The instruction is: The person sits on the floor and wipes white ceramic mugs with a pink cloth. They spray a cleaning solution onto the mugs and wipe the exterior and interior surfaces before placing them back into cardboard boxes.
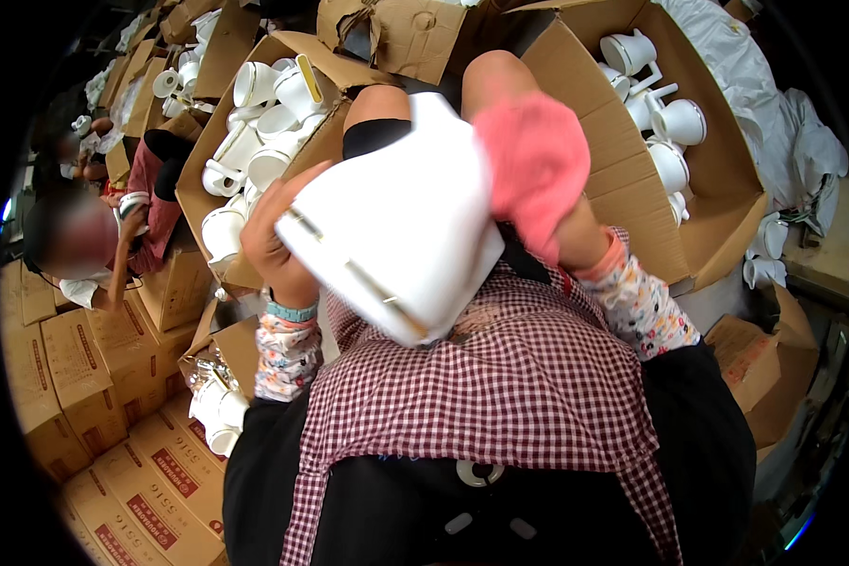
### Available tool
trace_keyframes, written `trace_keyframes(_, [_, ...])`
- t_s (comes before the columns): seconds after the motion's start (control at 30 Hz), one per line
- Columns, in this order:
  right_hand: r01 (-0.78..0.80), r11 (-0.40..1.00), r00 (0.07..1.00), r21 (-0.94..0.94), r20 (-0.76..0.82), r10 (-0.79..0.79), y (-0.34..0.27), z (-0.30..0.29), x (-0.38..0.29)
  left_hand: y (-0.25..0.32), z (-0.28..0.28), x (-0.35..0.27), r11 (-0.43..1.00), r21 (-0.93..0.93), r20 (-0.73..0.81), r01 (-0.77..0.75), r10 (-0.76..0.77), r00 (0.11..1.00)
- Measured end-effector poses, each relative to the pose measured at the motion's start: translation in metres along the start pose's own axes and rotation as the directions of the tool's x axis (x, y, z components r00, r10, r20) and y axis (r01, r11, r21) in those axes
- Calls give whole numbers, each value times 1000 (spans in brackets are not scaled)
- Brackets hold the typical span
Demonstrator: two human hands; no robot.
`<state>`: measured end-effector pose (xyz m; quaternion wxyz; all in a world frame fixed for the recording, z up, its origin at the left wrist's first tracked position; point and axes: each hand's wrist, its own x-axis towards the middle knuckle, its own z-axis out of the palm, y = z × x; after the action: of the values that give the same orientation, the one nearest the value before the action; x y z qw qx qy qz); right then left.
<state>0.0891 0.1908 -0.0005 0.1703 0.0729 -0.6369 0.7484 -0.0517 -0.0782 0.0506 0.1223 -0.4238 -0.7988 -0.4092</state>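
A large white plastic housing (pixel 403 219) with a gold-coloured band near its lower edge is held over my lap, partly blurred. My left hand (pixel 276 233), with a teal band at the wrist, grips its left edge. On the other side, my right hand is covered by a pink cloth (pixel 534 166) pressed against the housing; the fingers themselves are hidden. Beneath lies a red-and-white checked apron (pixel 481 403).
A cardboard box (pixel 318 141) of white kettle-like plastic bodies (pixel 272 159) stands at left front. Another open box (pixel 615 170) holds similar bodies (pixel 679 122) at right. Sealed cartons (pixel 141 488) are stacked lower left. A co-worker (pixel 152 205) sits at far left, holding a white part.
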Motion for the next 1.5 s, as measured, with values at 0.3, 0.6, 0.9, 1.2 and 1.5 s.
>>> trace_keyframes(0.3, [681, 676, 730, -282, 339, -593, -25, -2, 49, -6, 27, -36, 967, -227, -267, 113, -173, 948])
trace_keyframes(0.6, [78, 992, 997, -98, 36, -75, -18, -2, 65, 85, -22, 30, 912, 253, -59, -323, 347, 936])
trace_keyframes(0.9, [130, 944, 985, -302, -67, -157, -18, -10, 24, -3, 0, -23, 991, -123, -384, 43, -87, 919])
trace_keyframes(1.2, [91, 965, 988, -246, -98, -118, -29, -24, 25, -4, -9, -11, 997, 36, -381, -66, 75, 921])
trace_keyframes(1.5, [133, 942, 973, 309, -221, -66, -31, 18, 37, 45, -6, 49, 822, 249, -217, -512, 563, 797])
